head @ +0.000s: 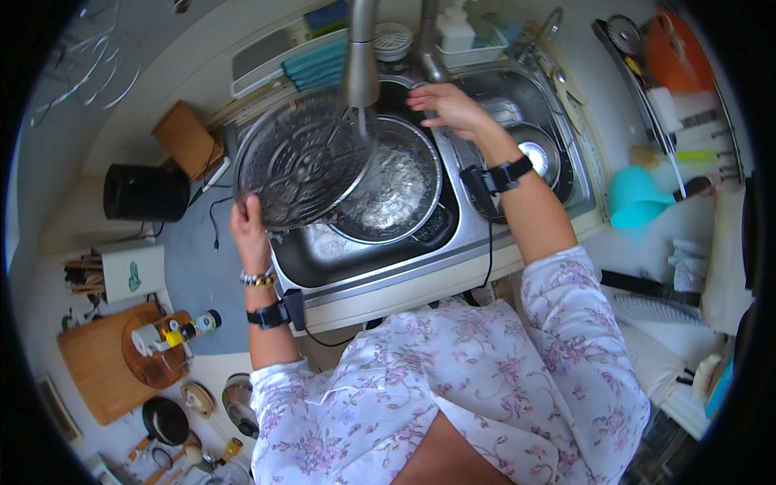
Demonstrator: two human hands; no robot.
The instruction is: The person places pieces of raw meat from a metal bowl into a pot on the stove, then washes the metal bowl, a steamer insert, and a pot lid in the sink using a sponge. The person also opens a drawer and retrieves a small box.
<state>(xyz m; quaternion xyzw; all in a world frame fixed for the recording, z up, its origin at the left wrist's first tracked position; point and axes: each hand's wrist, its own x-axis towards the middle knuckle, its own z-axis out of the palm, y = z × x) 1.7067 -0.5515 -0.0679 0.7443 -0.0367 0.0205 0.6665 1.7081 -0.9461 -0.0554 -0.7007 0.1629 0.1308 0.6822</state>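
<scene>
My left hand grips the near-left rim of a round metal steamer pan, which is tilted over the left sink basin. The pan looks wet and blurred, with a pattern of slots or ridges on its face. Water runs onto its right side from the metal faucet. Beneath it, partly covered, a round metal pot with water in it sits in the left basin. To the right of the faucet, my right hand is raised with fingers apart, holding nothing, above the divider between the basins.
The right basin holds a round metal lid or pan, partly behind my right forearm. Behind the sink stand a white soap dispenser and a folded teal cloth. A black cylindrical device and a wooden board are on the left.
</scene>
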